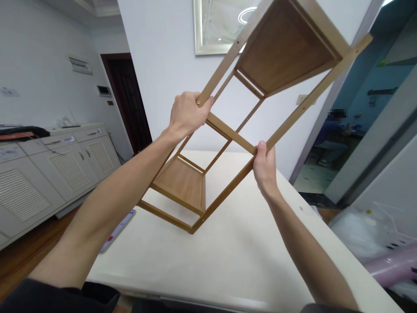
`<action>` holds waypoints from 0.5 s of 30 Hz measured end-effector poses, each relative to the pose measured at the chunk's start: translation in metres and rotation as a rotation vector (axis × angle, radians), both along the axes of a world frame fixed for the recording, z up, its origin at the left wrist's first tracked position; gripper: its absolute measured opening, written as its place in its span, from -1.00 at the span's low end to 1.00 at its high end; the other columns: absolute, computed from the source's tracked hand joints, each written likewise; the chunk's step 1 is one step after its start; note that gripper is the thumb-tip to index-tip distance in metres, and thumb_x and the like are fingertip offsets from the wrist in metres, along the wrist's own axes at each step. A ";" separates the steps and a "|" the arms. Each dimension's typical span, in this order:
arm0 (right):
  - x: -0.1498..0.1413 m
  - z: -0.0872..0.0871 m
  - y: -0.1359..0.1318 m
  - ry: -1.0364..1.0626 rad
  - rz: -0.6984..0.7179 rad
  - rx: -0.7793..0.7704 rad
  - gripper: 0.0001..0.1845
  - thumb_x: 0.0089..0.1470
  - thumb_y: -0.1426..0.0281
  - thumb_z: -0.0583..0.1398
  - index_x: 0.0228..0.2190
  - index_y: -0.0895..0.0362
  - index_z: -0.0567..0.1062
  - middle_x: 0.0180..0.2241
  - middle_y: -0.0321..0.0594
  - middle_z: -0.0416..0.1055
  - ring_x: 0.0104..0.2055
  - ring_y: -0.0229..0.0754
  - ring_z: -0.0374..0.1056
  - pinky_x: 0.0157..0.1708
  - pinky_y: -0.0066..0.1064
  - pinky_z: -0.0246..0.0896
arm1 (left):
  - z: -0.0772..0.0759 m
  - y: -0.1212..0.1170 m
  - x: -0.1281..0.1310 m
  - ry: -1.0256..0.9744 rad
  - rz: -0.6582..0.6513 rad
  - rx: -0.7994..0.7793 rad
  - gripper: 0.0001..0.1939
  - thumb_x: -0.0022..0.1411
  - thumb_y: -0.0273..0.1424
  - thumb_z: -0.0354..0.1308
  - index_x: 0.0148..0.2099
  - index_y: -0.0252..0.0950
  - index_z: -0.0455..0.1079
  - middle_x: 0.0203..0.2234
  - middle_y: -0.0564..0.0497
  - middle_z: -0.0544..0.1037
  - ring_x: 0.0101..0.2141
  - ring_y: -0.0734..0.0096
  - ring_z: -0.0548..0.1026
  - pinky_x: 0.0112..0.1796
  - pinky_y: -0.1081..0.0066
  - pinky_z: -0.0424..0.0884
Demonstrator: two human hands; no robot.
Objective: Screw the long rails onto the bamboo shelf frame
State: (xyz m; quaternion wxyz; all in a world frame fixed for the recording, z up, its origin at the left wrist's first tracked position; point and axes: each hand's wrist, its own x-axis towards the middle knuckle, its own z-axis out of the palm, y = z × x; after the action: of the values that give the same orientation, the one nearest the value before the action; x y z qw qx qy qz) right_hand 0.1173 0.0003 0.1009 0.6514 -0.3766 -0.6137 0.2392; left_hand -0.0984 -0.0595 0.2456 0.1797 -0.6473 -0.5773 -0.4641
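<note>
A two-tier bamboo shelf unit point(231, 132) was held up between the hands and tilted diagonally above the worktop point(208, 274). One shelf board point(285, 48) was raised beyond the hands, and the other point(179, 184) was held lower, below them. Whether the lowest corner of the unit touched the worktop could not be told.

The left hand point(190, 115) was closed around one side rail point(224, 69), with a metal bolt head point(198, 102) seen just beside its fingers. The right hand point(265, 167) was closed around the opposite side rail point(302, 113), at the point where a crossbar point(228, 132) met it. Neither hand was open, and the unit was gripped by both.

Left of the hands, white louvred cabinets point(65, 169) were lined along the wall, and a dark doorway point(125, 100) was seen beyond them. A flat printed strip point(117, 230) was lying at the worktop's edge, below the left forearm. Right of the hands, clear plastic wrapping point(358, 234) and a pink tube point(391, 265) were heaped together. A framed mirror point(221, 26) was hung on the wall ahead, and a seated person point(332, 134) was seen well beyond the right hand, in another room.
</note>
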 end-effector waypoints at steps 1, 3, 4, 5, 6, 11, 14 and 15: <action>-0.004 0.010 -0.003 0.001 -0.055 0.046 -0.54 0.34 -0.14 0.01 -0.21 0.00 0.26 -0.30 -0.25 0.34 -0.23 -0.06 0.34 -0.20 -0.24 0.24 | -0.004 -0.004 -0.005 -0.065 0.011 0.066 -0.56 0.47 -0.17 0.01 -0.35 -0.35 0.48 -0.61 0.04 0.42 -0.39 0.29 0.52 -0.19 0.33 0.38; -0.012 0.023 -0.010 -0.010 -0.140 0.129 -0.58 0.33 -0.10 0.05 -0.28 -0.01 0.21 -0.34 -0.26 0.33 -0.27 -0.05 0.32 -0.22 -0.22 0.22 | -0.016 -0.009 -0.013 -0.197 0.020 0.178 -0.57 0.45 -0.16 0.08 -0.41 -0.30 0.46 -0.70 0.10 0.34 -0.50 0.35 0.47 -0.29 0.38 0.35; -0.016 0.027 -0.013 -0.017 -0.174 0.168 -0.59 0.33 -0.08 0.04 -0.31 -0.02 0.18 -0.37 -0.28 0.31 -0.30 -0.06 0.31 -0.24 -0.23 0.20 | -0.024 -0.011 -0.016 -0.250 0.014 0.211 -0.57 0.44 -0.16 0.09 -0.42 -0.29 0.46 -0.72 0.12 0.32 -0.54 0.36 0.45 -0.32 0.40 0.34; -0.019 0.030 -0.015 -0.024 -0.197 0.200 -0.60 0.34 -0.07 0.02 -0.32 -0.03 0.14 -0.40 -0.30 0.28 -0.34 -0.07 0.29 -0.27 -0.23 0.19 | -0.031 -0.013 -0.019 -0.299 0.008 0.233 -0.57 0.44 -0.14 0.11 -0.42 -0.28 0.47 -0.73 0.13 0.32 -0.56 0.37 0.43 -0.34 0.41 0.33; -0.022 0.031 -0.017 -0.033 -0.213 0.229 -0.61 0.35 -0.06 0.00 -0.33 -0.04 0.12 -0.42 -0.32 0.26 -0.38 -0.09 0.27 -0.29 -0.24 0.17 | -0.040 -0.014 -0.021 -0.348 0.005 0.249 -0.58 0.44 -0.13 0.12 -0.41 -0.27 0.48 -0.74 0.13 0.32 -0.58 0.38 0.43 -0.35 0.41 0.32; -0.022 0.043 -0.017 -0.190 -0.233 0.323 -0.64 0.37 0.00 -0.02 -0.35 -0.04 0.10 -0.51 -0.39 0.17 -0.47 -0.13 0.21 -0.38 -0.26 0.11 | -0.081 -0.014 -0.026 -0.596 -0.031 0.307 -0.57 0.42 -0.09 0.16 -0.40 -0.28 0.50 -0.76 0.15 0.34 -0.64 0.43 0.41 -0.41 0.45 0.32; -0.023 0.057 -0.013 -0.321 -0.230 0.387 -0.67 0.37 0.06 0.01 -0.36 -0.04 0.08 -0.52 -0.41 0.15 -0.50 -0.15 0.18 -0.40 -0.28 0.08 | -0.102 -0.012 -0.029 -0.803 -0.079 0.341 -0.58 0.37 -0.07 0.21 -0.40 -0.29 0.51 -0.77 0.16 0.31 -0.66 0.46 0.38 -0.47 0.47 0.28; -0.025 0.062 -0.013 -0.368 -0.224 0.414 -0.68 0.37 0.08 0.02 -0.36 -0.04 0.09 -0.52 -0.40 0.16 -0.50 -0.15 0.18 -0.41 -0.28 0.08 | -0.109 -0.011 -0.029 -0.881 -0.091 0.360 -0.58 0.35 -0.07 0.23 -0.39 -0.30 0.52 -0.76 0.17 0.31 -0.67 0.47 0.36 -0.49 0.47 0.26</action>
State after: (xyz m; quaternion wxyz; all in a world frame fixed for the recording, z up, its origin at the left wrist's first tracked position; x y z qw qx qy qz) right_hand 0.0923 -0.0126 0.1633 0.6147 -0.3380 -0.7117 -0.0367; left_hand -0.1279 -0.0708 0.1368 0.0065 -0.3720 -0.4800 -0.7944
